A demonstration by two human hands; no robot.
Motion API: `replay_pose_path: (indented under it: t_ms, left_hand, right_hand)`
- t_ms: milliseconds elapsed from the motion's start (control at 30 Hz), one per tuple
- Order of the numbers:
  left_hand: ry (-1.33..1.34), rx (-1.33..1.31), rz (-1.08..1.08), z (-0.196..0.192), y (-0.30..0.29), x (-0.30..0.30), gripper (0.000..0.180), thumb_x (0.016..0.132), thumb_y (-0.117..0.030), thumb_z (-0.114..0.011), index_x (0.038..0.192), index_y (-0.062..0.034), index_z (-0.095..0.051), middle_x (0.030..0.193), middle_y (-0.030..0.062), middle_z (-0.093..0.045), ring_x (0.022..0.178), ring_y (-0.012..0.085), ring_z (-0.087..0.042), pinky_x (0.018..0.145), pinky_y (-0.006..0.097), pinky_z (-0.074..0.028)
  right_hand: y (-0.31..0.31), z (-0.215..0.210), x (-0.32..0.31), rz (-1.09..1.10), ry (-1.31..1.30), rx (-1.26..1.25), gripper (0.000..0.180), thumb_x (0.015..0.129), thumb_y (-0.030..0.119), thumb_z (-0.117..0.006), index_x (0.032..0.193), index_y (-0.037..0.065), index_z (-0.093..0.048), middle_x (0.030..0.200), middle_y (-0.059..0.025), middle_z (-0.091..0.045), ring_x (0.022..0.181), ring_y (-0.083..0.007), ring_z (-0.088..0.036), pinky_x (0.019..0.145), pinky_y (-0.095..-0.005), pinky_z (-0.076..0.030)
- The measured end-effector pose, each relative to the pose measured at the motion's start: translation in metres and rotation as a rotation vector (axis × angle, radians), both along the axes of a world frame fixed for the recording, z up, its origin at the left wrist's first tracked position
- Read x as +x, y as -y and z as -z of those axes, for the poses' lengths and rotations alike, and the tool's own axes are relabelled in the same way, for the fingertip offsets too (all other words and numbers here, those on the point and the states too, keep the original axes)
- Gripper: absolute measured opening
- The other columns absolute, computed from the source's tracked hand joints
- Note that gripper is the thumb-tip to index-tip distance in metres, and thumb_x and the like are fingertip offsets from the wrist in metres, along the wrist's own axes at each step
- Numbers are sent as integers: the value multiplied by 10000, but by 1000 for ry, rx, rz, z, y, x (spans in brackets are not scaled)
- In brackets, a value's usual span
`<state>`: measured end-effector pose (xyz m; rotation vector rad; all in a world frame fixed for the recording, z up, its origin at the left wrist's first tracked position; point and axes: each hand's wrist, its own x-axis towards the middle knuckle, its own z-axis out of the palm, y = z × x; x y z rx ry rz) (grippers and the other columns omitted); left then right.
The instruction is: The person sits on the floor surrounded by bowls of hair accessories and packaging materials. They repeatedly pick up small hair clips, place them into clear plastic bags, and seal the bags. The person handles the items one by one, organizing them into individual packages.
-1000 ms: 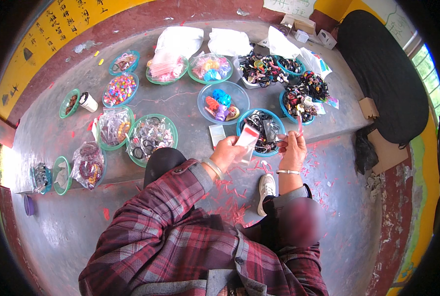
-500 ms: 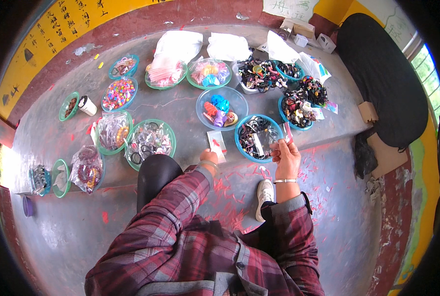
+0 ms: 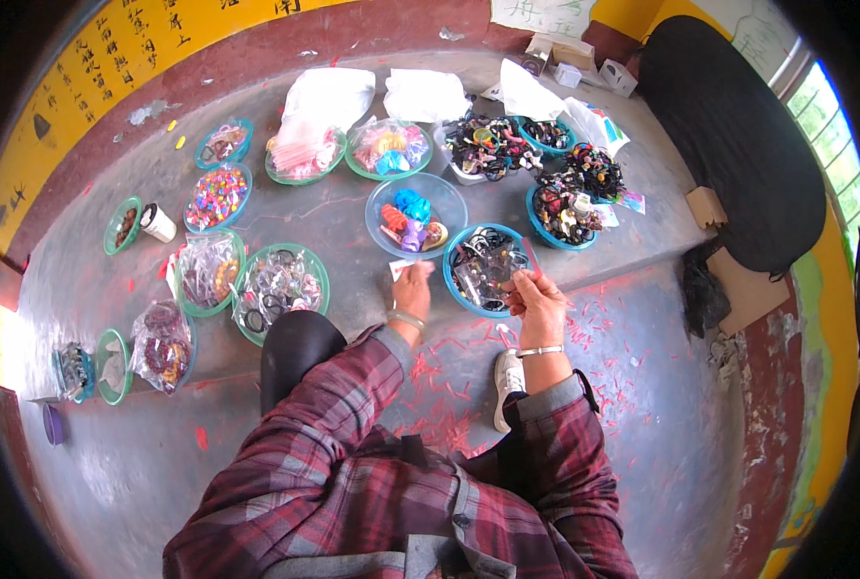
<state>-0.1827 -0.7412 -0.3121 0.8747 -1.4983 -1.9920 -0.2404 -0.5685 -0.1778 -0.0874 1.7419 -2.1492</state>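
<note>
Blue bowl (image 3: 469, 297) of dark hair ties and clear packets sits at the middle of the frame, on the grey concrete ledge (image 3: 343, 222) that serves as a worktop. The right hand (image 3: 538, 301) rests against its right rim, fingers pinched on a thin pink strip (image 3: 530, 259) that stands over the bowl's edge. The left hand (image 3: 413, 289) lies just left of the bowl, fingers curled around a small white card (image 3: 398, 269). Just above them stands a clear bowl (image 3: 442, 198) with bright toys. To the left, a green dish (image 3: 306, 262) holds clear-wrapped rings. More dishes of beads and ties fill the upper part of the frame.
</note>
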Motion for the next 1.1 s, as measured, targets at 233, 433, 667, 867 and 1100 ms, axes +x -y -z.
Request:
replay_pose_path:
  t_ms: [233,433,667,867,1100]
  left_hand:
    - [-199,-103,588,-136,-4,21,305,855,-313,-537,926,-25,-605,856,9,-583,813,69,-517,738,215,-389]
    - [-108,-97,598,-121,-9,35,168,817,-174,-595,857,-15,-632,779,-5,-604,706,59,-529,646,202,-416]
    - [-162,210,518,-121,-12,26,194,803,-263,-610,833,-72,-628,770,-3,-618,651,36,-475,577,175,-327]
    - [-182,271,566,-135,-12,29,180,802,-246,-613,862,-77,-612,805,-3,-612,660,40,-465,607,182,-343]
    - [-179,179,646,-119,-13,27,131,765,-134,-646,843,-40,-596,804,-4,-589,751,64,-513,707,211,-397]
  right_hand:
    - [1,-11,4,-306,-41,170,61,779,117,-618,780,56,-618,685,-24,-624,554,-75,-544,476,-192,-396]
    - [5,-2,7,-456,-98,149,67,772,72,-612,814,21,-623,756,-22,-624,690,-88,-560,636,-208,-429]
    - [6,4,3,-526,5,138,139,747,46,-639,875,-6,-635,794,-33,-629,728,-93,-559,677,-210,-424]
    - [5,3,5,-464,37,83,131,734,39,-648,849,-23,-637,774,-85,-639,712,-142,-592,695,-246,-451]
    - [5,7,2,-440,10,104,80,734,28,-630,794,-25,-637,754,-90,-636,716,-157,-593,706,-262,-452]
